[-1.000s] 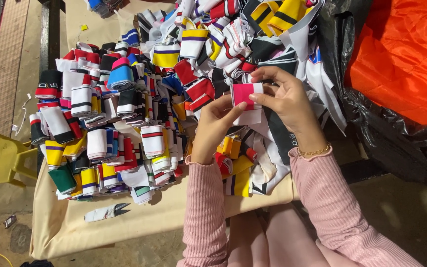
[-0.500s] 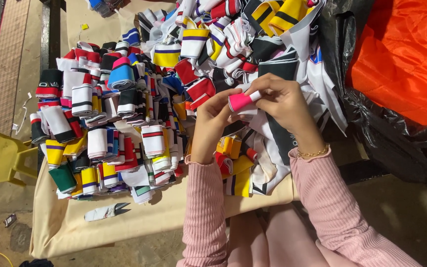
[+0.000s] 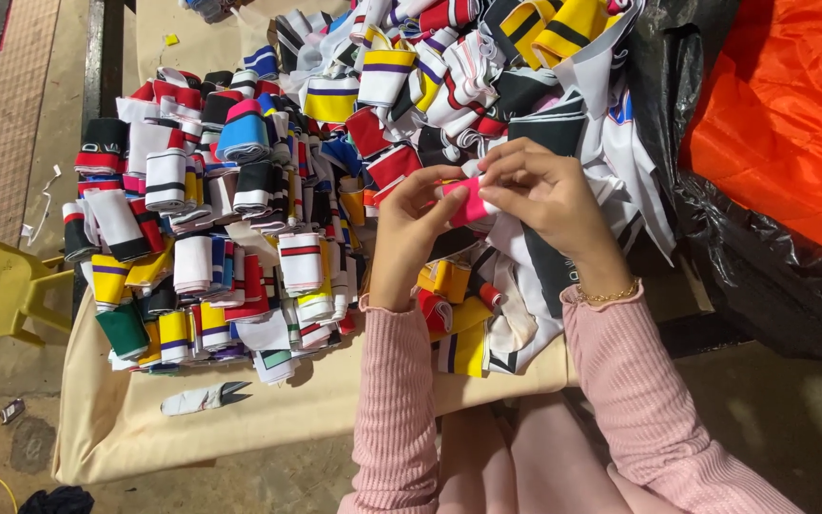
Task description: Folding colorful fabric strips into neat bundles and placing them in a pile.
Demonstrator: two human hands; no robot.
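Above the heap of striped fabric bands (image 3: 240,219) on the cloth-covered worktop (image 3: 126,428), small bright pink folded band (image 3: 469,202), white at its edge, pinched between left hand (image 3: 409,238) and right hand (image 3: 549,195), fingers (image 3: 504,195) of both clenched on it, snips (image 3: 206,398) lying near the front edge.

A small pink and white fabric strip (image 3: 469,203) is pinched between the left hand (image 3: 409,238) and right hand (image 3: 546,197), above striped fabric rolls (image 3: 211,238) heaped at nine o'clock on the cloth-covered desk (image 3: 325,390).
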